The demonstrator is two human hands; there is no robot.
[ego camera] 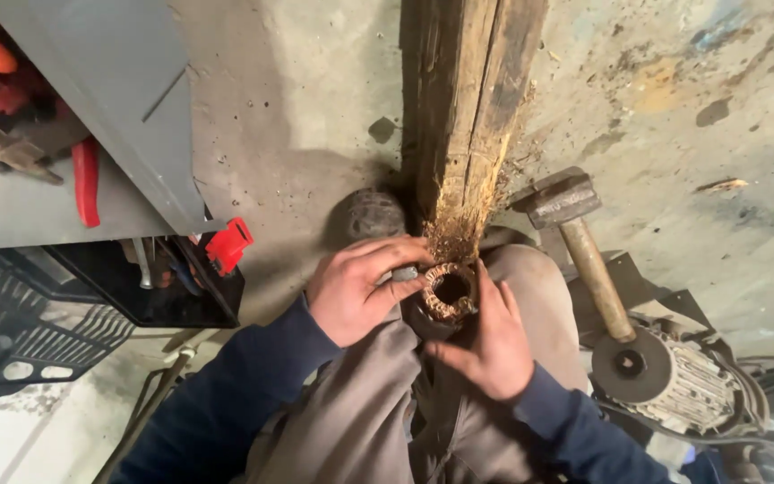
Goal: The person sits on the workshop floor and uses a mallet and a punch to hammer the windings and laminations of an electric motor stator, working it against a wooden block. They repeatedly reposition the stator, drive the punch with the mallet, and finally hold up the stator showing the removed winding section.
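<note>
While both hands work close to the person's lap, they share one thing: a single rusty copper ring (448,291), hollow in the middle and ribbed around its outside, which sits just above the grey trousers (378,394) at the splintered near end of one wooden beam (468,116). The left hand (358,289) curls around the ring from the left, thumb and fingers closed on its side, and the right hand (487,339) cups it from the right and below, fingers pressed to its rim, so both are gripping the ring. Two dark blue sleeves (235,403) lead back from the wrists. Just right of the right hand lies one electric motor (678,381) with a finned body and a round disc on its end, resting on the floor (315,108). One hammer (584,246) lies just beyond it, its wooden handle pointing at the disc and its steel head near the beam. Left of the left hand sits one black crate (20,341) with slotted walls, and next to it one black tray (150,287) holding small tools, with one red clip (228,244) at its corner. Farther left, a grey metal shelf (11,206) carries red-handled tools (85,179); their number I cannot tell. Farthest off, the beam runs away across the stained concrete floor.
</note>
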